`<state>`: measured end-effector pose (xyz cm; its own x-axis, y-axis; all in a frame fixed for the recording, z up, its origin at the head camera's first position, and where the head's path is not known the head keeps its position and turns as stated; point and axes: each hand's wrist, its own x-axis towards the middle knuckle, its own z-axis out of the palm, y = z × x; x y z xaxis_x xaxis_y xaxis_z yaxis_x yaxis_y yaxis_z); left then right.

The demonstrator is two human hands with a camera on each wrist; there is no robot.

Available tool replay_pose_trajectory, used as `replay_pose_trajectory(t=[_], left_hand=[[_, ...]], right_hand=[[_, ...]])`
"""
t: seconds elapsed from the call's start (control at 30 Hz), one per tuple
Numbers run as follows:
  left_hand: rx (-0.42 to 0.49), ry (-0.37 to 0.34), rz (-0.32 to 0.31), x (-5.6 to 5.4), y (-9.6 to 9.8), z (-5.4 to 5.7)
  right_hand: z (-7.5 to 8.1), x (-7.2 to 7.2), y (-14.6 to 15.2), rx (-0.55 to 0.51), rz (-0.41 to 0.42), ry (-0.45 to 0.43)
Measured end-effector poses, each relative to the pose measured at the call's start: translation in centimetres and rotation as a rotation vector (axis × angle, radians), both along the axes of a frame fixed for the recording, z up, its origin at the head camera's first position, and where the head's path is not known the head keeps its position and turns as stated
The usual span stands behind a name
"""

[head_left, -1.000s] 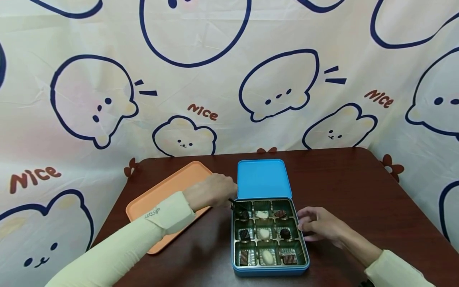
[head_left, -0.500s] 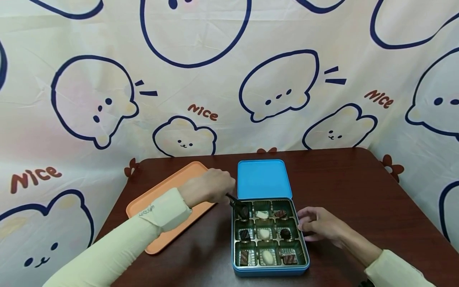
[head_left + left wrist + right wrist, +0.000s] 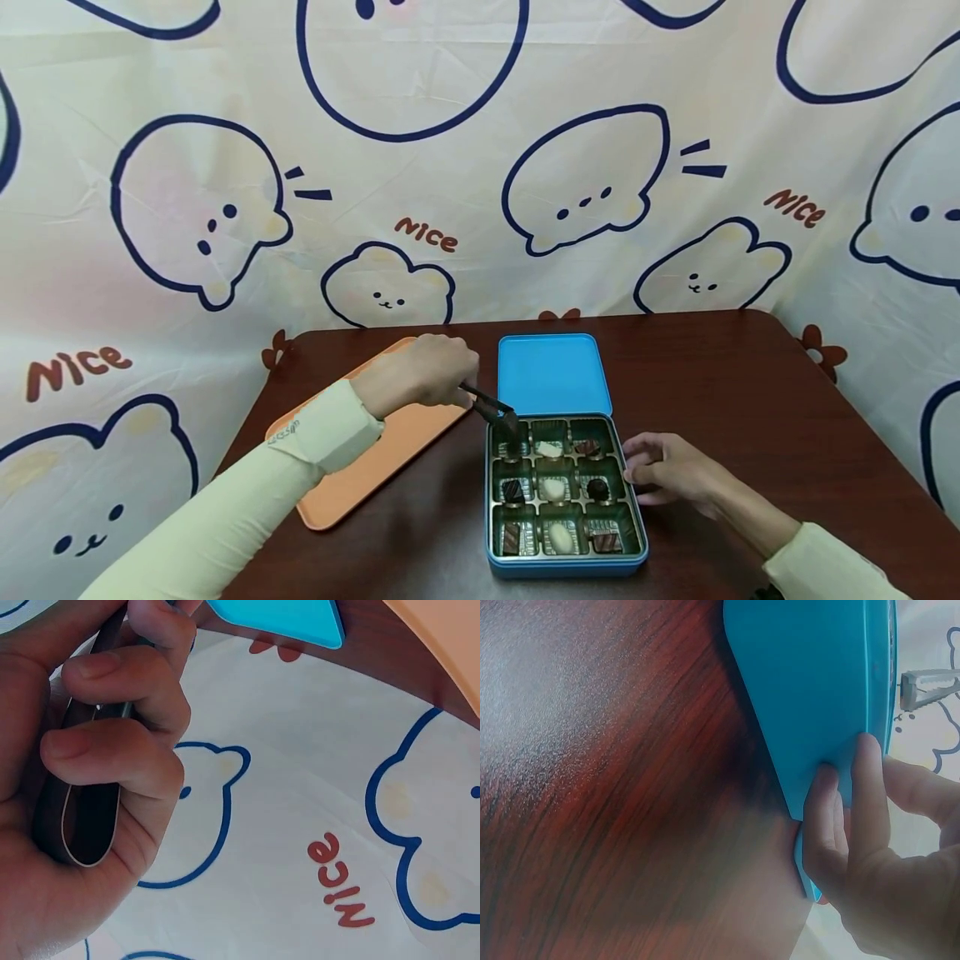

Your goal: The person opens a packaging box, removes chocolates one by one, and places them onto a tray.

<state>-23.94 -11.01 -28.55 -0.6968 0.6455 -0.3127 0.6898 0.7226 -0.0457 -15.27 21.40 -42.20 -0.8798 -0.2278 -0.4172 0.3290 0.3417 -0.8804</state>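
Observation:
My left hand (image 3: 427, 371) grips black tongs (image 3: 487, 402), fingers curled round the arms; their bent end (image 3: 90, 844) shows in the left wrist view. In the head view the tongs' tips slant down to the back left compartment of a blue tin (image 3: 566, 568), with a dark piece showing at the tips. Chocolates sit in the tin's gold-coloured divided insert, among them a white one (image 3: 560, 537) and a dark striped one (image 3: 512, 537). My right hand (image 3: 678, 471) rests its fingertips against the tin's right side, its fingers (image 3: 866, 787) lightly bent.
The tin's blue lid (image 3: 553, 375) lies folded back behind it. An orange tray (image 3: 397, 446) is on the left of the dark wooden table (image 3: 720, 375), partly covered by the left arm. A cloth with bear drawings (image 3: 480, 167) hangs behind and at the sides.
My left hand has moved left and up with the tongs, whose tips have risen in the back left compartment. The right hand and the tin have stayed put.

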Motion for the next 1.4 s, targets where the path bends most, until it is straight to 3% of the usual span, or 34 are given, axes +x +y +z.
replay_pose_trajectory(t=[0.27,0.5,0.67,0.9,1.23,1.4], left_hand=[[0.022,-0.002,0.031,-0.5,-1.2,0.9],[0.026,0.018,0.043,-1.6,-2.6,0.7],[0.018,0.012,0.073,-2.6,-3.7,-0.2],[-0.015,-0.029,0.176,-4.0,-4.9,-2.2],[-0.085,-0.012,0.273,-5.9,-6.3,-4.2],[-0.075,-0.01,0.236,-5.6,-6.8,-4.2]], right_hand=[[-0.1,0.0,0.1,-0.005,0.002,-0.003],[0.0,0.0,0.2,0.006,-0.012,-0.003],[0.0,0.0,0.3,0.005,-0.006,0.0],[0.0,-0.1,0.3,0.004,-0.003,-0.001],[0.0,0.0,0.0,0.004,-0.012,-0.006],[0.0,0.0,0.0,0.005,-0.009,0.001]])
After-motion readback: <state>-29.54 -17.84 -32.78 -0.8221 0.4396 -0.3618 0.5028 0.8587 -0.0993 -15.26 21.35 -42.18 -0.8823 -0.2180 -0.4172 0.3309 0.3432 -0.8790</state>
